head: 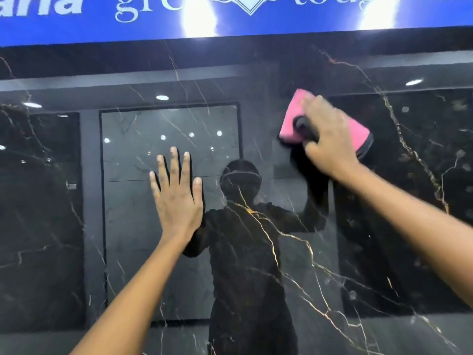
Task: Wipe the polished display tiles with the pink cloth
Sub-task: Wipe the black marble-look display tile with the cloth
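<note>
A large polished black tile (256, 265) with gold and white veins stands upright and fills the view. My right hand (327, 134) lies across a folded pink cloth (291, 119) with a dark edge and presses it flat against the upper right part of the tile. My left hand (176, 198) rests on the tile's middle left, palm down and fingers spread straight. Both forearms reach in from the bottom of the view. The right thumb is hidden.
A blue banner (153, 26) with white lettering runs along the top edge above the tile. The glossy surface mirrors a person, ceiling lights and other display panels behind me.
</note>
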The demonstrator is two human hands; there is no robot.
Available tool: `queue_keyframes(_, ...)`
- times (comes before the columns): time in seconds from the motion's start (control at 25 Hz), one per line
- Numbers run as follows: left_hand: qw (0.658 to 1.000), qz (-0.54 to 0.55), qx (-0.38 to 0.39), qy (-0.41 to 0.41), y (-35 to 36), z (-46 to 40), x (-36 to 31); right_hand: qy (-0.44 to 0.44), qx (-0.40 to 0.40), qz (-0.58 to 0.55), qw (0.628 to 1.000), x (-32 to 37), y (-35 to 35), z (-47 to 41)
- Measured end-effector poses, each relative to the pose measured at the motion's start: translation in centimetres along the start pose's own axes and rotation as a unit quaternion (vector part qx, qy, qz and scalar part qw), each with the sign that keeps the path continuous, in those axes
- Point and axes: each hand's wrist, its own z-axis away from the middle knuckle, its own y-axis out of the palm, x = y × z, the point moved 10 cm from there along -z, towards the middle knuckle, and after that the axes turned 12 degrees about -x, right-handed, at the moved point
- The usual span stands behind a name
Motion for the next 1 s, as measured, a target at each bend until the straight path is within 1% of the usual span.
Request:
queue_keyframes(0.04,1.0,-0.001,0.002,0.002,0.0,0.0,0.0,-0.074,0.046,-0.017,0.996,2.7,1.2,5.0)
queue_keyframes(0.08,1.0,-0.002,0.002,0.004,0.1,0.0,0.0,-0.193,0.104,-0.029,0.975,6.2,2.3,11.1)
queue_keyframes(0.12,1.0,-0.003,0.002,0.005,0.1,0.0,-0.1,-0.3,0.179,-0.026,0.937,8.9,2.9,16.6)
queue_keyframes(0.16,1.0,-0.002,0.002,0.006,0.1,0.1,-0.1,-0.388,0.227,-0.022,0.893,10.0,2.9,19.8)
queue_keyframes(0.2,1.0,-0.002,0.002,0.005,0.0,0.1,-0.1,-0.434,0.242,-0.03,0.867,9.7,2.9,19.7)
queue_keyframes(0.24,1.0,-0.003,0.001,0.006,0.0,0.1,-0.1,-0.413,0.202,-0.026,0.888,8.8,2.8,16.3)
queue_keyframes(0.28,1.0,-0.004,-0.002,0.008,-0.1,0.1,-0.2,-0.32,0.161,-0.014,0.933,7.0,2.9,11.2)
queue_keyframes(0.32,1.0,-0.004,-0.004,0.009,-0.1,0.1,-0.2,-0.192,0.082,-0.003,0.978,4.8,2.1,5.2)
queue_keyframes(0.36,1.0,-0.002,-0.006,0.009,-0.1,0.2,-0.2,-0.063,0.023,-0.013,0.998,2.9,1.2,1.2)
queue_keyframes(0.4,1.0,0.001,-0.007,0.01,-0.1,0.2,-0.1,0.021,-0.008,-0.034,0.999,2.2,1.1,0.0)
queue_keyframes(0.44,1.0,0.002,-0.007,0.01,0.0,0.2,-0.1,0.04,-0.003,-0.052,0.998,3.2,2.0,1.0)
queue_keyframes(0.48,1.0,0.003,-0.007,0.011,0.0,0.3,-0.1,-0.002,0.033,-0.07,0.997,5.6,3.3,3.9)
queue_keyframes(0.52,1.0,0.004,-0.006,0.012,0.0,0.3,-0.1,-0.091,0.103,-0.083,0.987,8.9,4.7,8.9)
queue_keyframes(0.56,1.0,0.004,-0.007,0.013,0.0,0.2,-0.1,-0.213,0.178,-0.099,0.956,12.4,5.6,15.0)
queue_keyframes(0.6,1.0,0.003,-0.008,0.013,0.0,0.1,-0.1,-0.316,0.258,-0.103,0.907,15.0,5.5,20.7)
queue_keyframes(0.64,1.0,0.001,-0.008,0.012,0.0,0.1,-0.1,-0.394,0.307,-0.092,0.861,15.9,5.0,24.2)
queue_keyframes(0.68,1.0,-0.001,-0.008,0.011,0.0,0.1,-0.1,-0.429,0.315,-0.098,0.841,15.2,4.6,24.2)
queue_keyframes(0.72,1.0,-0.004,-0.009,0.01,0.0,0.3,0.0,-0.39,0.293,-0.095,0.868,13.5,4.7,21.0)
queue_keyframes(0.76,1.0,-0.007,-0.009,0.01,0.0,0.4,0.0,-0.29,0.259,-0.083,0.917,10.8,4.9,16.1)
queue_keyframes(0.8,1.0,-0.007,-0.006,0.01,0.0,0.4,0.0,-0.191,0.18,-0.063,0.963,8.0,4.1,10.5)
queue_keyframes(0.84,1.0,-0.007,-0.001,0.009,0.0,0.3,0.0,-0.104,0.094,-0.046,0.989,5.7,2.9,6.3)
queue_keyframes(0.88,1.0,-0.009,0.004,0.01,0.0,0.1,-0.1,-0.054,0.042,-0.036,0.997,4.6,2.2,4.5)
queue_keyframes(0.92,1.0,-0.01,0.007,0.009,0.0,-0.1,-0.2,-0.045,0.026,-0.029,0.998,5.1,2.3,5.1)
queue_keyframes(0.96,1.0,-0.003,0.012,0.001,-0.2,-0.1,-0.3,-0.062,0.058,-0.034,0.996,6.7,3.3,7.7)
queue_keyframes(1.0,1.0,0.016,0.014,-0.014,-0.5,0.3,-0.4,-0.106,0.116,-0.048,0.986,9.0,4.5,12.2)
